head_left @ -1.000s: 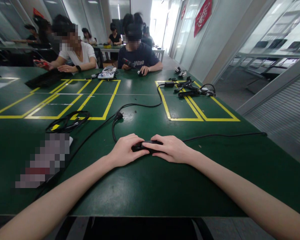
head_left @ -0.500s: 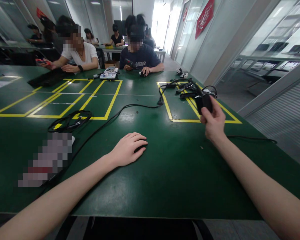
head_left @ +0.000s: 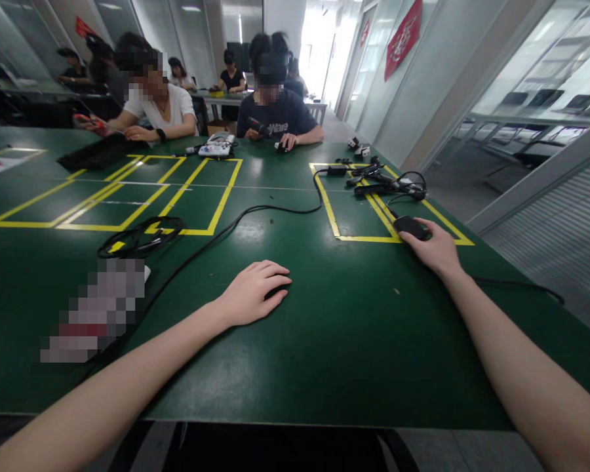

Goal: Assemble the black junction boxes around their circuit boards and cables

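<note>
My left hand (head_left: 252,293) rests on the green table (head_left: 324,341) in front of me, fingers together and curved down over a small black plug (head_left: 276,291) that only just shows. My right hand (head_left: 436,250) reaches to the far right and grips the near end of a black power adapter (head_left: 410,226). The adapter lies on the table at the front yellow line of the right taped rectangle (head_left: 358,237). A thin black cable (head_left: 521,284) trails from under my right wrist toward the table's right edge.
A pile of black adapters and cables (head_left: 383,180) lies in the right rectangle. A long black cord (head_left: 236,219) crosses the middle; a coiled cable (head_left: 137,237) lies at left by more taped rectangles (head_left: 128,200). Two people (head_left: 275,111) sit opposite, handling devices.
My right hand pulled the adapter away from my left hand, lifted it to the right, then lowered it onto the yellow line. My left hand stayed put.
</note>
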Available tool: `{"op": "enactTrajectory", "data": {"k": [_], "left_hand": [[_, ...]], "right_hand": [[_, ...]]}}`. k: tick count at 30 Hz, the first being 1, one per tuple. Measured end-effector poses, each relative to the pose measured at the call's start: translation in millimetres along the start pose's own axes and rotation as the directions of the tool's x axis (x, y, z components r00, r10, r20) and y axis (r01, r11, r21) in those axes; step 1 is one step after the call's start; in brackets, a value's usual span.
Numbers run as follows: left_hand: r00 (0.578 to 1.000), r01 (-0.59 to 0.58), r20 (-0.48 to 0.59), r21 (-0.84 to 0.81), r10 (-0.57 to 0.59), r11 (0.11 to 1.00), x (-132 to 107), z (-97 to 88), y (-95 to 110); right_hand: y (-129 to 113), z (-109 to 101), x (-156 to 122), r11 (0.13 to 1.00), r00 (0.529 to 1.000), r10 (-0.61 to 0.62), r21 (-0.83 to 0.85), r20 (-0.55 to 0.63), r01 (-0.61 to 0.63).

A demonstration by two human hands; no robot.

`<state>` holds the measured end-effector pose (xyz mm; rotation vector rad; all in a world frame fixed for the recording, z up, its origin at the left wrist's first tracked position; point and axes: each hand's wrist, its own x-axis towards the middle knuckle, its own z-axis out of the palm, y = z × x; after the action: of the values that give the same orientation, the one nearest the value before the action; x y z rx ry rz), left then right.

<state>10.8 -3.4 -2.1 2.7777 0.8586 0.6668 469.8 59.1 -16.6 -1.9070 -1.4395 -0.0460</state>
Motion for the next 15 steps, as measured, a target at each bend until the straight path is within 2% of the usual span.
{"op": "enactTrajectory", "data": {"k": [3, 7, 15], "left_hand": [[1.000, 0.004, 0.001, -0.005, -0.004, 1.000, -0.3, -0.9, 0.6], [1.000, 0.004, 0.002, -0.016, -0.004, 1.000, -0.8, -1.7, 0.7], [1.000, 0.014, 0.011, -0.020, -0.014, 1.000, 0.2, -2.0, 0.8]], "right_hand": [[-4.6, -3.3, -0.7, 0.996, 0.998, 0.055, -0.073, 0.028, -0.053], [-12.1, -6.9, -1.4, 0.985, 0.999, 0.019, -0.174, 0.034, -0.013], [-25.3, -8.8, -4.3, 0.947, 0.986, 0.165, -0.282, 0.021, -0.153]]}}
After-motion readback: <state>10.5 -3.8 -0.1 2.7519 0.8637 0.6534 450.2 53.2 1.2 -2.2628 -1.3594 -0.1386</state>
